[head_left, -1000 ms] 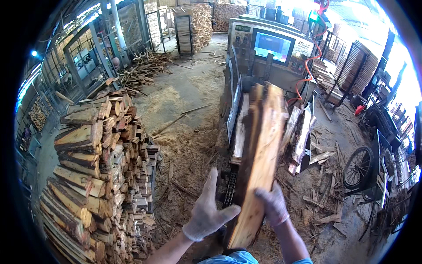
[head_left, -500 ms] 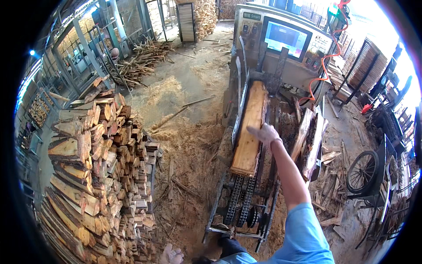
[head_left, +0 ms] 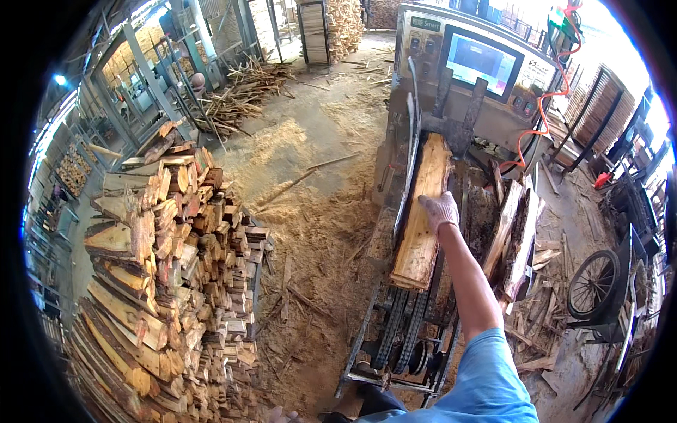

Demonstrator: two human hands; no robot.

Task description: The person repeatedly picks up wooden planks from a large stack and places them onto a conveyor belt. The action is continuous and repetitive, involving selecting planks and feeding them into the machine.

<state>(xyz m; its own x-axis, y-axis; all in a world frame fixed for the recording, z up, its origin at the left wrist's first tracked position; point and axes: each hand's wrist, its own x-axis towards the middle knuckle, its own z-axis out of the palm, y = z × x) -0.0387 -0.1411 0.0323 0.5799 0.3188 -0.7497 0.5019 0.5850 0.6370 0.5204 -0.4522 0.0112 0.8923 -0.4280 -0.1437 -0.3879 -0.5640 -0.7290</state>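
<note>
A long, rough-edged wood slab [head_left: 421,233] lies lengthwise on the machine's chain conveyor [head_left: 402,331], its far end close to two upright metal bars. My right hand [head_left: 441,210], in a pale glove, grips the slab's right edge about midway along. Its thumb lies across the top face; the other fingers are partly hidden over the side. Only a bit of my left hand [head_left: 283,416] shows at the lower rim, low beside the conveyor's near end, so its fingers cannot be made out.
A tall stack of split wood [head_left: 176,282] stands at left. More bark-edged pieces [head_left: 518,240] lean right of the conveyor. Beyond the slab rises a machine cabinet with a screen [head_left: 481,62] and an orange coiled hose [head_left: 541,120]. A wheeled cart [head_left: 596,282] stands at far right.
The whole view has shifted slightly. My right hand has closed more round the slab's edge, while the slab looks unmoved on the conveyor. My left hand has dropped mostly out of view.
</note>
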